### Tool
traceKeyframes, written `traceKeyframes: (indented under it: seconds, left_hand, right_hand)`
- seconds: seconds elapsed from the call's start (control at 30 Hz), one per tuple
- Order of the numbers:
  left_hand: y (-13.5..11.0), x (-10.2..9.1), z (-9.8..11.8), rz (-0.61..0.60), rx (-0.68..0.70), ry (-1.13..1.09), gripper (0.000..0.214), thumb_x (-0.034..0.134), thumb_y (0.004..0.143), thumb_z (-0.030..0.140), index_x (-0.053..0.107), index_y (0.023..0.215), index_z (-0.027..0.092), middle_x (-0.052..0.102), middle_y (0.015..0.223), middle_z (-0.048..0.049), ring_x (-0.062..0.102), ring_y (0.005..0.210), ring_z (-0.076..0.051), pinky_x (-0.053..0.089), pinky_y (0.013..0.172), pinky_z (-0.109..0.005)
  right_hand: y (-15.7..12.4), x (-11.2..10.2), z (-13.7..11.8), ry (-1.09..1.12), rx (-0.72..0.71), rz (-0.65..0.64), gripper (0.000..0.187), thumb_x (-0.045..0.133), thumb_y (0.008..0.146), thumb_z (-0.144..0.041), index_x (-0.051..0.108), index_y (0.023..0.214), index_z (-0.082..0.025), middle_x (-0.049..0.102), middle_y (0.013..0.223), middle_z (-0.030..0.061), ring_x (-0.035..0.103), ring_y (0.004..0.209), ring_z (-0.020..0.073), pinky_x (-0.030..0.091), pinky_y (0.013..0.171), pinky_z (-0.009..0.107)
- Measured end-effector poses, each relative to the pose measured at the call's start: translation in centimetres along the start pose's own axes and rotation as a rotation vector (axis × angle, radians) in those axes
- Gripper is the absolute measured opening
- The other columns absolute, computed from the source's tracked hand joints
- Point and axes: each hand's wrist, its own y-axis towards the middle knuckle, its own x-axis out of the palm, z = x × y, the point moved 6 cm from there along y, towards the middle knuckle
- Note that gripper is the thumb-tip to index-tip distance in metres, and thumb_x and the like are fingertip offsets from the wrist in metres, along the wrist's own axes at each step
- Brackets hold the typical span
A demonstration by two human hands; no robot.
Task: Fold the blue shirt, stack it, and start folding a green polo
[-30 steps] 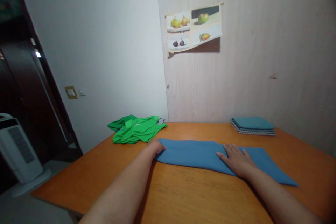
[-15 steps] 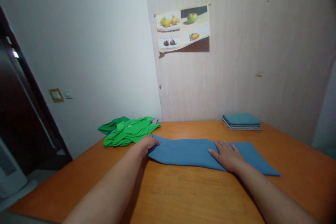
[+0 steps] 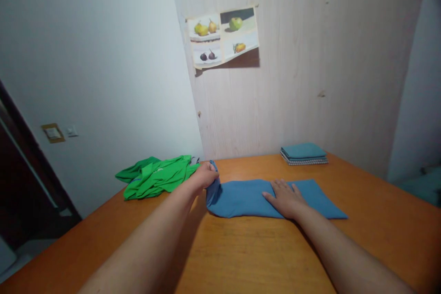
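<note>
A long strip of blue cloth (image 3: 244,197), seemingly folded, lies across the table in front of me. My left hand (image 3: 206,175) is closed on its left end and holds that end up off the tabletop, so the cloth curves upward there. My right hand (image 3: 286,198) rests flat on the cloth right of its middle, fingers spread. The cloth's right end lies flat with a pointed near corner. What the blue cloth is as a garment or linen, I cannot tell.
The orange wooden table (image 3: 241,257) meets the wall behind. Crumpled green clothing (image 3: 158,177) lies at the back left, close beyond my left hand. A folded stack of teal and checked cloths (image 3: 303,154) sits at the back right. A fruit picture sheet (image 3: 222,36) hangs on the wall.
My left hand has lifted the blue cloth's left end up from the table. My right hand stays flat on the cloth. The view has turned a little to the right.
</note>
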Motion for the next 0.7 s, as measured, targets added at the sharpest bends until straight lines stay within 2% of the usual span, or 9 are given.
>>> traceKeyframes:
  seconds: [0.13,0.33,0.53,0.7]
  left_hand:
    - [-0.3,2.1,1.6,-0.024,0.076,0.020,0.021,0.061,0.070,0.009,0.044,0.073,0.022,0.046,0.061,0.0063,0.045,0.057,-0.011,0.030,0.051,-0.022]
    - [-0.5,5.4,2.6,-0.055,0.132,0.081,0.021,0.067,0.071,0.018,0.047,0.074,0.022,0.050,0.064,0.0052,0.047,0.061,-0.012,0.028,0.052,-0.023]
    - [-0.5,8.3,2.5,-0.084,0.134,0.133,0.018,0.068,0.073,0.019,0.051,0.074,0.022,0.057,0.065,0.0037,0.054,0.065,-0.015,0.032,0.056,-0.024]
    - [-0.7,10.0,1.9,-0.083,0.085,0.133,0.015,0.069,0.077,0.025,0.055,0.076,0.023,0.062,0.070,0.0011,0.058,0.071,-0.018,0.036,0.061,-0.025]
  right_hand:
    - [0.0,-0.1,0.0,0.013,0.006,-0.009,0.087,0.024,0.093,-0.069,0.029,0.156,-0.010,0.025,0.163,0.0141,0.014,0.152,0.0303,0.005,0.121,0.055]
    - [-0.2,-0.4,-0.3,0.023,0.011,-0.013,0.087,0.024,0.092,-0.069,0.028,0.156,-0.010,0.024,0.163,0.0142,0.014,0.151,0.0303,0.004,0.121,0.055]
    - [-0.1,-0.4,-0.3,0.033,0.011,-0.015,0.089,0.022,0.092,-0.071,0.028,0.156,-0.010,0.023,0.163,0.0154,0.013,0.152,0.0307,0.004,0.120,0.056]
    - [-0.2,-0.5,-0.4,0.038,0.015,-0.020,0.089,0.023,0.091,-0.071,0.027,0.156,-0.010,0.022,0.164,0.0145,0.013,0.152,0.0305,0.004,0.120,0.056]
